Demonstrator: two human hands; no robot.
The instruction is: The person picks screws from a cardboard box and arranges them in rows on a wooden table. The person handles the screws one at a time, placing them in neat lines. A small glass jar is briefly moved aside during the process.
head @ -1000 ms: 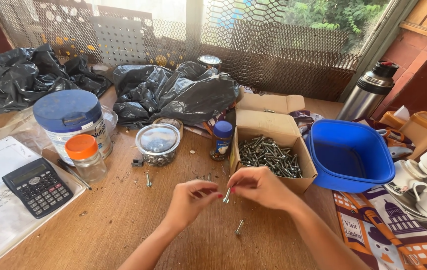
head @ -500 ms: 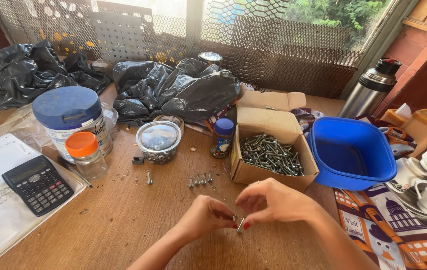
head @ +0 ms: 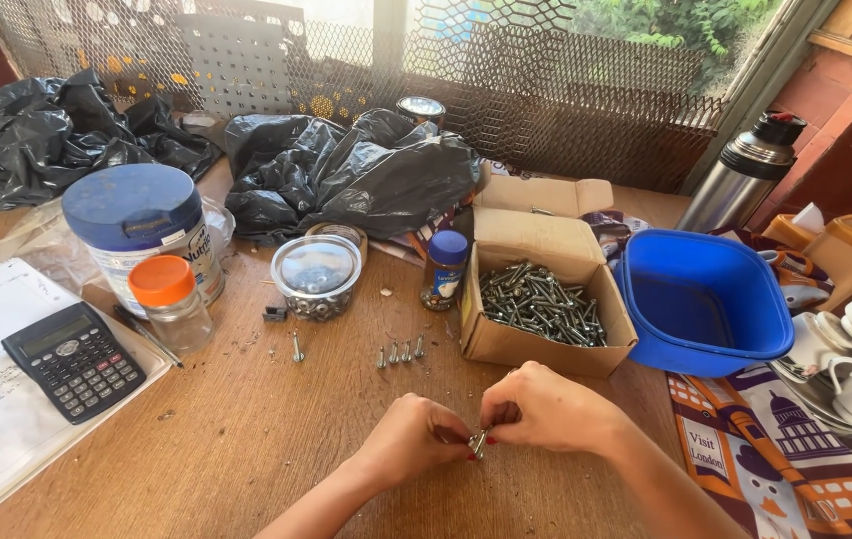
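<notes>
I'm at a worn wooden table (head: 197, 449) by a mesh window, its near edge bare, clutter crowding the far half. My left hand (head: 408, 439) and right hand (head: 544, 407) pinch one small screw (head: 477, 442) together, just before the cardboard box of screws (head: 542, 299). Both hands have dropped nearer me since a second ago.

One head-worn camera looks steeply down, close over the wooden table (head: 246, 439).

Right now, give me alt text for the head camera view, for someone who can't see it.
Two bare hands, left hand and right hand, pinch a small metal bolt between them over a wooden table, just in front of an open cardboard box of metal bolts beside a blue plastic tub.
</notes>
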